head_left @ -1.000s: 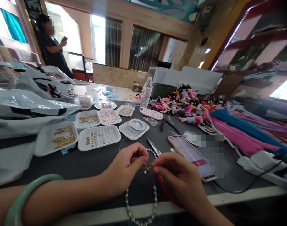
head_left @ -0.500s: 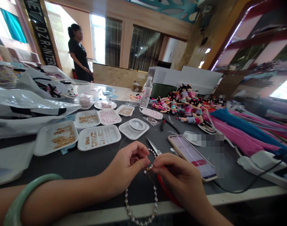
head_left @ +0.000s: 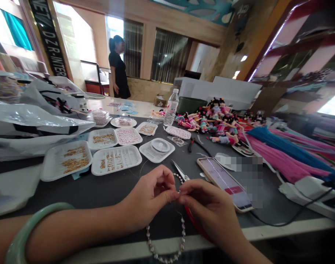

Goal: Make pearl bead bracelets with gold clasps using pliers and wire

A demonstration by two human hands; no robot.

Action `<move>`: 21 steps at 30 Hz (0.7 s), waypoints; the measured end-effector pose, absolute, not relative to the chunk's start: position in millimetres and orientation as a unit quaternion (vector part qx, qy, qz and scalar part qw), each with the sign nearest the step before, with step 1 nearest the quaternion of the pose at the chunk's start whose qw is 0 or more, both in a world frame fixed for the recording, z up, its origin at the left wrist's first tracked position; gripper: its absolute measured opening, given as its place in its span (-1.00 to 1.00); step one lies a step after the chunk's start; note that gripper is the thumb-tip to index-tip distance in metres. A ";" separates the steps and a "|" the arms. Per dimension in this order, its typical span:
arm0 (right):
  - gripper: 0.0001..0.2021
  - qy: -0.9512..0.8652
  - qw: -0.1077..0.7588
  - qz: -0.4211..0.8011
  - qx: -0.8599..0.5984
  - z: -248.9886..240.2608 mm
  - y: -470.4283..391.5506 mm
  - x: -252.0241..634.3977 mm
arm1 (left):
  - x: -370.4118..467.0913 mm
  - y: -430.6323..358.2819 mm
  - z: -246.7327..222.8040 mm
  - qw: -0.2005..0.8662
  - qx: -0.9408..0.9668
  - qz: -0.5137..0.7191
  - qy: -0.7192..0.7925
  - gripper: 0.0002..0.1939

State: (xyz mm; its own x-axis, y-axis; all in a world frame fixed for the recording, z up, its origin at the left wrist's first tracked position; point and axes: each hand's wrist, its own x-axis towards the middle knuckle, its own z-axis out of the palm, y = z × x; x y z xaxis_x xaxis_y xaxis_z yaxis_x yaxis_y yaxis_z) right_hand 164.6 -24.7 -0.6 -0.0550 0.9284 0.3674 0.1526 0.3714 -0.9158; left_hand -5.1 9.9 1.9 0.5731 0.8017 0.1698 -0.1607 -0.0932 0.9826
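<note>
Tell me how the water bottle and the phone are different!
The bottle stands upright, but the phone lies with its screen facing up. The bottle is clear and see-through, while the phone has a lit screen inside a pale case. The bottle narrows to a white cap; the phone is a long, flat rectangle. Both are on the table.

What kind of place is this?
Probably a small craft workshop: trays of gold-coloured parts, a heap of dolls, and a beaded strand at the person's hands show this.
</note>
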 end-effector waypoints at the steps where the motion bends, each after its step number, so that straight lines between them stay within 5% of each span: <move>1: -0.81 -0.626 0.539 0.374 -0.422 0.0 -24.3 164.4 | -5.1 9.4 2.3 0.627 0.629 0.385 0.249 -0.84; 21: -0.93 -0.659 0.502 0.315 -0.463 2.9 -23.1 170.8 | -5.0 13.3 2.1 0.626 0.667 0.309 0.258 -0.77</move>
